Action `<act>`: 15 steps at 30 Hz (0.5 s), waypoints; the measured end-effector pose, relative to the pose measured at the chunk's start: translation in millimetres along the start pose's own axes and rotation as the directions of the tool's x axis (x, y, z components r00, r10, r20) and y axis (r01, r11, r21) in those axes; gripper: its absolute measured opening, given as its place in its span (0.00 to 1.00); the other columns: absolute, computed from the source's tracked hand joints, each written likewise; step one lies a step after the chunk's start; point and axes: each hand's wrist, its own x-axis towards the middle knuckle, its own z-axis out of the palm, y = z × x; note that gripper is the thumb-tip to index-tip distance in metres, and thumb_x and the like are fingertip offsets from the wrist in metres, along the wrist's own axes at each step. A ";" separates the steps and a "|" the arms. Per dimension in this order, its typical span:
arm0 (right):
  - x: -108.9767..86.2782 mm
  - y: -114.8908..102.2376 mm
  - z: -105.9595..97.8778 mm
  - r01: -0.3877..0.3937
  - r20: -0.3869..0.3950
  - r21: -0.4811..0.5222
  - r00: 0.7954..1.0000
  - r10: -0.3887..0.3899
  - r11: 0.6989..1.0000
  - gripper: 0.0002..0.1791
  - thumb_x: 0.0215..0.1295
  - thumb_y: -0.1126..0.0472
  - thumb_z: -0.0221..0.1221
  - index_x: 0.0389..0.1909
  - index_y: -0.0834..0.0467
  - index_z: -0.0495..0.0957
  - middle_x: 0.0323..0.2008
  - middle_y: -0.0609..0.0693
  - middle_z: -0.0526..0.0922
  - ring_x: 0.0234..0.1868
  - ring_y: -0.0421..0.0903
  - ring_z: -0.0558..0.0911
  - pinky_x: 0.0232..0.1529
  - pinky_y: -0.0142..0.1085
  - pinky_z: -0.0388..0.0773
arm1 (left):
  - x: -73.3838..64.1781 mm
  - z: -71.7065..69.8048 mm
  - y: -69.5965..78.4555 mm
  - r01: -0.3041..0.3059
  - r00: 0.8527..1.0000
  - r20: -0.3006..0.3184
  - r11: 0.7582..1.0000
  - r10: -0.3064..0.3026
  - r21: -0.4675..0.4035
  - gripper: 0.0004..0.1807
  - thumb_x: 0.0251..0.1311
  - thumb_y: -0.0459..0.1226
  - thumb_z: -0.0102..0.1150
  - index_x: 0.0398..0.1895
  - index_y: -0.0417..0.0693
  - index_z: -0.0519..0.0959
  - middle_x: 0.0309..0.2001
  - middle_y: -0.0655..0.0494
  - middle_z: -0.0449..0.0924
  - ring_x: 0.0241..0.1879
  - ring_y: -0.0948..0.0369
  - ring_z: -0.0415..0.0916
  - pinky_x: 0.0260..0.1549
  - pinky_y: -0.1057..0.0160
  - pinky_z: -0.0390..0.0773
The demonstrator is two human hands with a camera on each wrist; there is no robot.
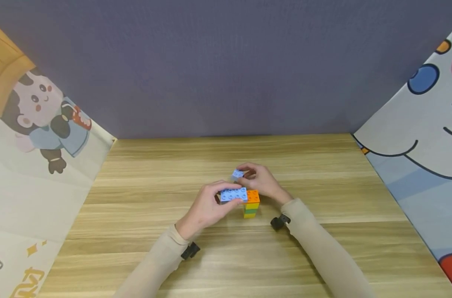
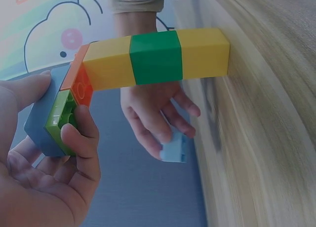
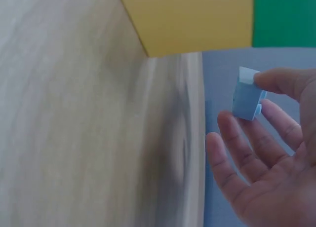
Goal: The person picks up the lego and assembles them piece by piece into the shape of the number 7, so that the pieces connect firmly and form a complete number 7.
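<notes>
My left hand (image 1: 205,205) grips a long blue brick (image 1: 233,194) between thumb and fingers, its studs facing up. A lime green brick (image 2: 55,123) sits against the blue brick's underside, with fingertips at its edge. Beside it an orange brick (image 1: 253,195) tops an upright column of a yellow brick (image 2: 109,62), a green brick (image 2: 156,57) and another yellow brick (image 2: 205,53) at the table. Behind the column, my right hand (image 1: 262,182) pinches a small light blue brick (image 3: 247,96) between thumb and fingers, above the table.
The wood-grain table (image 1: 166,161) ends at a dark grey-blue panel (image 1: 226,70) at the back. Printed cartoon panels stand along the left side (image 1: 10,182) and right side (image 1: 400,120). Each wrist wears a small black camera (image 1: 190,251).
</notes>
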 end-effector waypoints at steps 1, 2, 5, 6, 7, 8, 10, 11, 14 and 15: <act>-1.0 -0.7 -1.3 -0.001 -0.003 0.010 1.000 0.001 1.000 0.21 0.62 0.51 0.67 0.56 0.48 0.80 0.50 0.48 0.85 0.46 0.48 0.84 0.44 0.42 0.85 | -0.2 0.0 0.0 0.004 1.000 0.001 1.000 -0.004 -0.003 0.17 0.58 0.49 0.70 0.51 0.63 0.84 0.44 0.68 0.84 0.35 0.66 0.80 0.34 0.62 0.84; -2.0 -1.2 -2.6 -0.001 -0.004 0.018 1.000 0.001 1.000 0.21 0.62 0.51 0.67 0.56 0.47 0.80 0.50 0.47 0.84 0.46 0.47 0.84 0.44 0.41 0.85 | -0.4 0.0 -0.1 0.007 1.000 0.001 1.000 -0.007 -0.004 0.17 0.58 0.49 0.70 0.51 0.64 0.84 0.44 0.68 0.84 0.35 0.65 0.80 0.33 0.61 0.84; -5.2 -3.1 -6.5 0.012 -0.011 0.035 1.000 -0.012 0.999 0.20 0.63 0.50 0.67 0.56 0.46 0.79 0.50 0.46 0.84 0.47 0.47 0.84 0.46 0.40 0.85 | -0.6 0.1 0.0 0.010 1.000 -0.002 1.000 -0.010 -0.001 0.17 0.58 0.49 0.70 0.51 0.64 0.84 0.43 0.68 0.84 0.34 0.65 0.80 0.32 0.60 0.84; -6.5 -4.1 -7.9 0.021 -0.012 0.042 1.000 -0.020 0.999 0.20 0.63 0.51 0.67 0.56 0.47 0.79 0.51 0.47 0.84 0.48 0.47 0.84 0.47 0.40 0.85 | -0.6 0.2 0.0 0.008 1.000 -0.004 1.000 -0.008 0.000 0.17 0.58 0.49 0.70 0.50 0.64 0.84 0.43 0.68 0.84 0.34 0.65 0.80 0.32 0.60 0.84; -7.9 -5.1 -9.4 0.031 -0.014 0.048 0.999 -0.030 0.998 0.20 0.63 0.51 0.66 0.56 0.47 0.79 0.51 0.47 0.84 0.48 0.47 0.84 0.48 0.40 0.85 | -0.6 0.3 0.0 0.006 1.000 -0.005 1.000 -0.006 0.000 0.17 0.58 0.49 0.70 0.50 0.64 0.84 0.43 0.68 0.84 0.34 0.65 0.80 0.33 0.59 0.84; -9.2 -6.4 -11.0 0.043 -0.017 0.054 0.999 -0.042 0.998 0.20 0.63 0.52 0.66 0.56 0.48 0.79 0.51 0.47 0.84 0.49 0.47 0.84 0.48 0.39 0.85 | -0.5 0.4 -0.1 0.004 1.000 -0.006 1.000 -0.004 0.000 0.17 0.58 0.49 0.70 0.50 0.64 0.84 0.43 0.68 0.84 0.35 0.65 0.80 0.33 0.59 0.85; -12.2 -9.3 -14.5 0.064 -0.025 0.070 0.998 -0.063 0.996 0.19 0.64 0.54 0.66 0.55 0.49 0.80 0.51 0.48 0.84 0.49 0.47 0.84 0.49 0.40 0.84 | -0.5 0.7 -0.2 0.001 1.000 -0.007 1.000 -0.001 0.001 0.17 0.57 0.49 0.70 0.50 0.65 0.84 0.43 0.69 0.84 0.35 0.65 0.80 0.33 0.59 0.85; -13.6 -10.9 -16.1 0.074 -0.027 0.071 0.997 -0.073 0.995 0.19 0.64 0.54 0.66 0.55 0.50 0.80 0.51 0.48 0.84 0.49 0.47 0.84 0.49 0.40 0.84 | -0.5 0.8 -0.4 0.002 1.000 -0.007 1.000 -0.002 -0.002 0.17 0.57 0.49 0.70 0.50 0.65 0.84 0.43 0.69 0.84 0.35 0.65 0.80 0.33 0.59 0.85; -17.2 -15.9 -20.6 0.101 -0.036 0.075 0.994 -0.099 0.992 0.18 0.64 0.54 0.66 0.54 0.50 0.80 0.50 0.48 0.84 0.49 0.46 0.84 0.49 0.43 0.84 | -0.5 1.0 -0.3 0.003 1.000 -0.010 1.000 -0.003 -0.008 0.17 0.57 0.49 0.71 0.50 0.64 0.84 0.43 0.68 0.84 0.34 0.65 0.80 0.32 0.59 0.85; -18.4 -17.4 -21.7 0.106 -0.039 0.075 0.994 -0.104 0.992 0.18 0.64 0.53 0.66 0.54 0.49 0.80 0.50 0.48 0.85 0.49 0.46 0.84 0.49 0.44 0.84 | -0.6 1.0 -0.3 0.004 1.000 -0.011 1.000 -0.004 -0.011 0.17 0.57 0.49 0.71 0.50 0.64 0.84 0.43 0.68 0.84 0.34 0.65 0.80 0.32 0.60 0.85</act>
